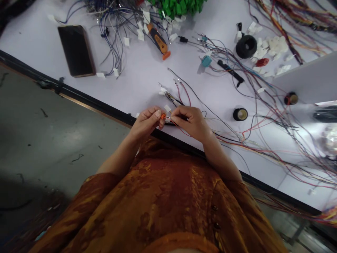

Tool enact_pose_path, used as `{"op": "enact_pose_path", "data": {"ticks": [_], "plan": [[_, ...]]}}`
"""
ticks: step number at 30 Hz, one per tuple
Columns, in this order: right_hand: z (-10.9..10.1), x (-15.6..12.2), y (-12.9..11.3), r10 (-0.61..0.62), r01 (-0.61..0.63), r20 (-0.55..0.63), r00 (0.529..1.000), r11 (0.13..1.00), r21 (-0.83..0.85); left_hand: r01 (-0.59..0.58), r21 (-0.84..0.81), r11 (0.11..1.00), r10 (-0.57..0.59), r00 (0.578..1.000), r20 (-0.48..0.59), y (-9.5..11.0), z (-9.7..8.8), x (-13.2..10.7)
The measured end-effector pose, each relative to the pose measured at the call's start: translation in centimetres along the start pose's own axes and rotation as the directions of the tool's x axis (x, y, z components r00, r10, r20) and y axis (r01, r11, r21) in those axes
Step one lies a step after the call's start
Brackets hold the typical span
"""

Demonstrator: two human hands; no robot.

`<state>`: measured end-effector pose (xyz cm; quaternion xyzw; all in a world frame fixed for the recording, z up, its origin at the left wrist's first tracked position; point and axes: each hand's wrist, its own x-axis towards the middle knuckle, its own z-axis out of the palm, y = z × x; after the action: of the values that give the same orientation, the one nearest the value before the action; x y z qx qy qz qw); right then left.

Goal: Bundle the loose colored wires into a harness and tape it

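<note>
My left hand (147,121) and my right hand (190,120) meet over the near edge of a white worktable (137,75). The left fingers pinch a small orange connector (163,116). The right fingers are pinched on thin red and black wires (181,93) that run to the connector and end in white tags and metal terminals. Both hands are closed and almost touch each other.
A dark phone (76,50) lies at the back left. An orange-handled tool (159,41), green connectors (179,7), rolls of black tape (246,46) (240,114) and a tangle of coloured wire harness (276,140) spread across the right. A black strip (86,100) edges the table.
</note>
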<state>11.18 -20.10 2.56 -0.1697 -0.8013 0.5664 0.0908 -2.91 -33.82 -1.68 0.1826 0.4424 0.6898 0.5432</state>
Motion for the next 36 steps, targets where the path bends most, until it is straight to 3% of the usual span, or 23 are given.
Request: {"op": "enact_pose_path", "data": {"ticks": [5, 8, 11, 14, 18, 21, 24, 27, 30, 33, 35, 36], "plan": [[0.0, 0.1, 0.0, -0.011, 0.010, 0.013, 1.000, 1.000, 0.019, 0.006, 0.033, 0.999, -0.006, 1.000, -0.003, 0.1, -0.1, 0.1], [0.3, 0.1, -0.1, 0.018, -0.019, 0.025, 1.000, 1.000, 0.001, -0.044, 0.138, 0.990, 0.044, 0.999, -0.003, 0.0, -0.2, 0.0], [1.0, 0.1, -0.3, 0.001, -0.004, -0.033, 0.999, 0.995, -0.098, -0.128, 0.262, 0.957, 0.140, 0.990, -0.029, -0.1, 0.0, -0.2], [1.7, -0.1, -0.5, -0.022, -0.005, -0.119, 0.993, 0.976, -0.219, -0.168, 0.270, 0.948, 0.196, 0.978, -0.079, -0.2, 0.2, -0.4], [2.4, -0.2, -0.2, -0.085, 0.048, -0.105, 0.991, 0.946, -0.321, -0.193, 0.278, 0.941, 0.226, 0.970, -0.092, -0.1, 0.4, -0.5], [3.0, 0.0, 0.0, -0.105, 0.058, -0.111, 0.988, 0.930, -0.362, -0.178, 0.233, 0.956, 0.202, 0.976, -0.082, -0.2, 0.4, -0.5], [3.4, 0.5, -0.4, -0.085, 0.016, -0.129, 0.988, 0.888, -0.459, -0.094, 0.096, 0.991, 0.103, 0.990, -0.097, -0.4, 0.1, -0.4], [3.3, 0.6, -0.6, -0.072, 0.003, -0.093, 0.993, 0.808, -0.589, -0.047, -0.017, 0.999, 0.043, 0.984, -0.172, -0.3, -0.5, 0.1], [2.3, -0.5, 0.8, -0.074, -0.016, -0.108, 0.991, 0.749, -0.663, -0.066, -0.142, 0.988, 0.022, 0.956, -0.293, 0.2, -1.5, 0.8], [-0.1, -2.9, 3.9, -0.145, 0.009, -0.157, 0.977, 0.760, -0.649, -0.027, -0.291, 0.956, -0.083, 0.929, -0.361, 1.2, -2.1, 1.3], [-3.1, -5.1, 6.4, -0.212, -0.002, -0.282, 0.936, 0.795, -0.606, -0.031, -0.330, 0.943, -0.102, 0.920, -0.378, 1.8, -2.2, 1.4], [-4.9, -6.1, 7.6, -0.234, -0.065, -0.416, 0.879, 0.805, -0.590, -0.048, -0.330, 0.943, -0.089, 0.918, -0.386, 2.0, -2.0, 1.4]]}}
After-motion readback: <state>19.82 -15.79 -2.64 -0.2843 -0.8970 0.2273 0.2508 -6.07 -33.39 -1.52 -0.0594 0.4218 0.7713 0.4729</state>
